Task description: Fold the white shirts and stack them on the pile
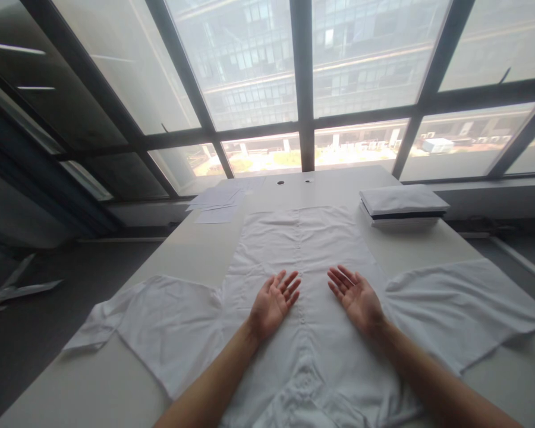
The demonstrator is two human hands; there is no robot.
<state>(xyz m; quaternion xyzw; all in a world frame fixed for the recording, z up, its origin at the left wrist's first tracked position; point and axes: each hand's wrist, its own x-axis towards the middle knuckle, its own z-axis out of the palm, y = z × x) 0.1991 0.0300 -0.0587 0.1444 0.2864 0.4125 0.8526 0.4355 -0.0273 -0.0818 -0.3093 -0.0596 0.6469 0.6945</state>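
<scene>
A white button-front shirt (294, 244) lies spread on a white table, its collar end toward me and its hem toward the window. Both sleeves stretch out sideways, and the left one is bent back near its cuff. My left hand (274, 303) is palm up over the shirt, left of the button line, fingers apart and holding nothing. On the other side of the buttons, my right hand (355, 297) is also palm up and open, with nothing in it. Whether either hand touches the cloth I cannot tell.
A stack of folded cloth (403, 202), mostly white with a dark layer, sits at the table's back right. Several white paper sheets (218, 202) lie at the back left. Past the far edge of the table (191, 249) stand large windows with dark frames (305, 89).
</scene>
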